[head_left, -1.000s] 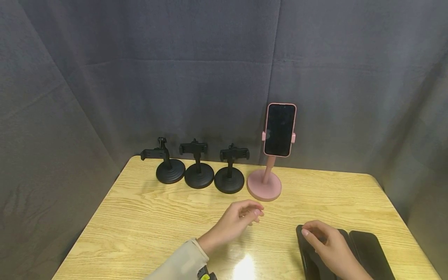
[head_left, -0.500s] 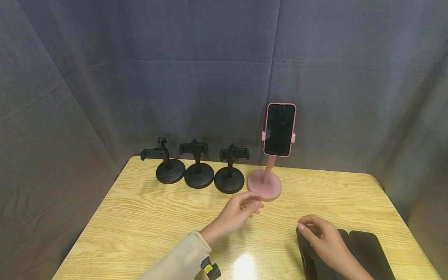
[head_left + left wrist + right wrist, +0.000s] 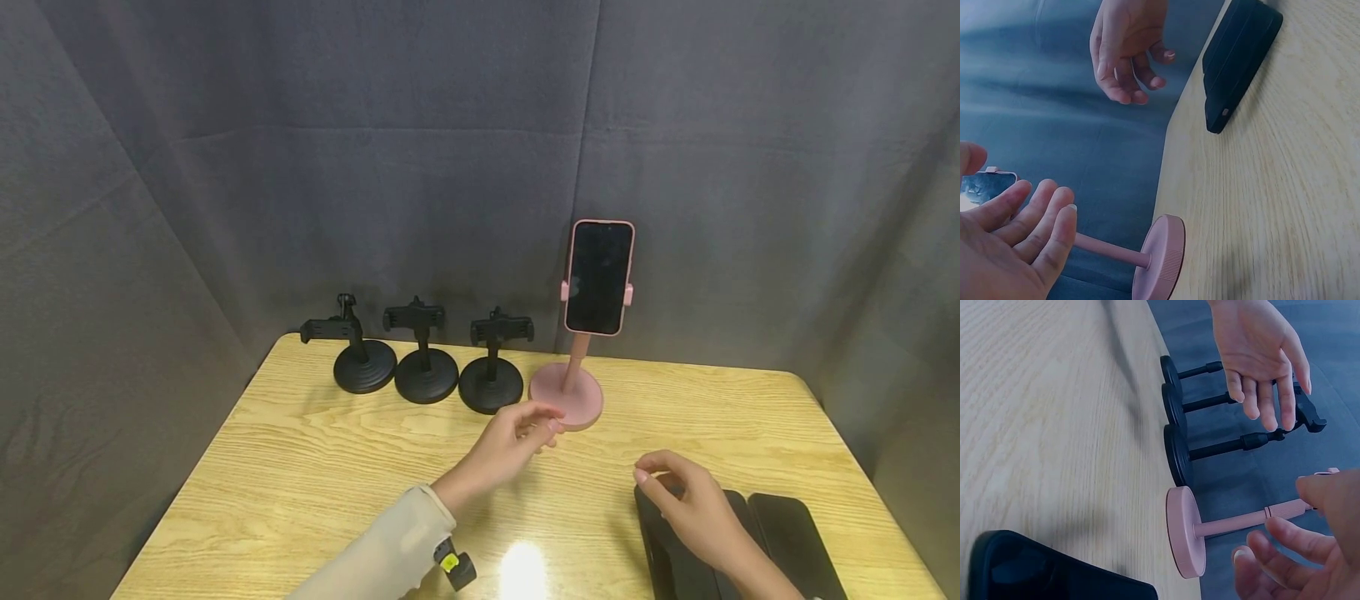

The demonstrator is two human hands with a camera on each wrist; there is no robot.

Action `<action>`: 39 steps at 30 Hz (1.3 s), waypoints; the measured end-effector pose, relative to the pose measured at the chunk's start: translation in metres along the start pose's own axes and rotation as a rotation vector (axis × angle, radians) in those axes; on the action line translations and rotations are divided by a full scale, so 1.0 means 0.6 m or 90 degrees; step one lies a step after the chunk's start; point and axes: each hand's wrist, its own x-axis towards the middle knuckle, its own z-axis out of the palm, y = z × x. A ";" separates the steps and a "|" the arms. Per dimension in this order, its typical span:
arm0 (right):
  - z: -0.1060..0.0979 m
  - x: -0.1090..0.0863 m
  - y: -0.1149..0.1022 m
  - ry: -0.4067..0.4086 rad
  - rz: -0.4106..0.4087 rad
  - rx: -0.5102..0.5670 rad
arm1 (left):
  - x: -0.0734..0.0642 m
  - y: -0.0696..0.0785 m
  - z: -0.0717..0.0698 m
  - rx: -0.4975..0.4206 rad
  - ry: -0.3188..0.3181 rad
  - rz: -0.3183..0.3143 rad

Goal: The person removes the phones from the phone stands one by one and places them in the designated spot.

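My left hand (image 3: 510, 446) hovers above the table, just in front of the round base of a pink phone stand (image 3: 566, 396). Its fingers are loosely bent and hold nothing; the left wrist view shows the bare palm (image 3: 1016, 250). Upright in the pink stand's clamp sits a phone (image 3: 600, 279) with a pink edge and dark screen. My right hand (image 3: 693, 508), relaxed and holding nothing, is over black phones (image 3: 795, 533) lying side by side at the table's right front. It partly covers them in the head view. From the right wrist view, its fingers (image 3: 1291, 562) look gently curved.
Left of the pink stand, black phone stands stand in a row along the back: one (image 3: 491, 383) beside it, one (image 3: 426, 375) in the middle, and one (image 3: 365, 367) at the far left with its clamp turned. A grey curtain (image 3: 337, 167) hangs behind the wooden table (image 3: 315, 483).
My left hand has moved slightly forward, toward the pink base. The right hand has risen a little, forward and left over the black phones. The stands and phones have stayed put.
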 end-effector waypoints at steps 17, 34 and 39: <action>-0.006 0.035 -0.007 0.027 -0.082 -0.021 | 0.031 0.013 0.008 -0.004 0.036 0.022; -0.008 0.080 -0.022 0.058 -0.102 0.024 | 0.061 0.036 0.027 0.006 0.065 0.009; -0.012 0.096 -0.030 0.060 -0.088 0.074 | 0.071 0.041 0.028 -0.026 0.060 0.008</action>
